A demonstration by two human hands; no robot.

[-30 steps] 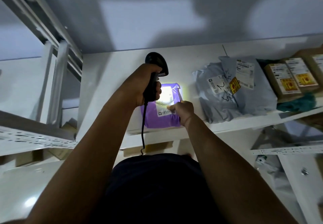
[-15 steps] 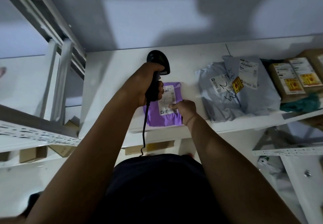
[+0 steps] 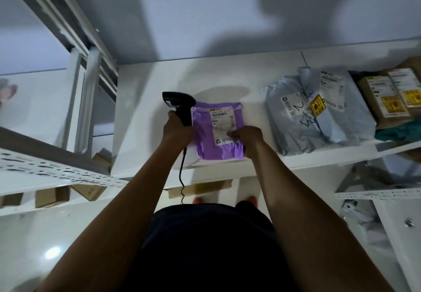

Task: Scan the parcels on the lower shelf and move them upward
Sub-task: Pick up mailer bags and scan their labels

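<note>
Shelf check: purple parcel (image 3: 206, 135) lies flat on the white shelf (image 3: 145, 109), label up. My left hand (image 3: 178, 130): fingers wrapped round the black scanner (image 3: 182, 106), just left of it. My right hand (image 3: 249, 140): fingers curled, pinching the parcel's label.

Grey bag (image 3: 296, 136): handwritten "2" on label (image 3: 290, 103). Purple parcel (image 3: 209, 148) label print, barcode: too small to read.

Dim, bluish light; soft broad shadows across the wall (image 3: 205, 18), edges bent by wide-angle distortion, slight blur.
</note>
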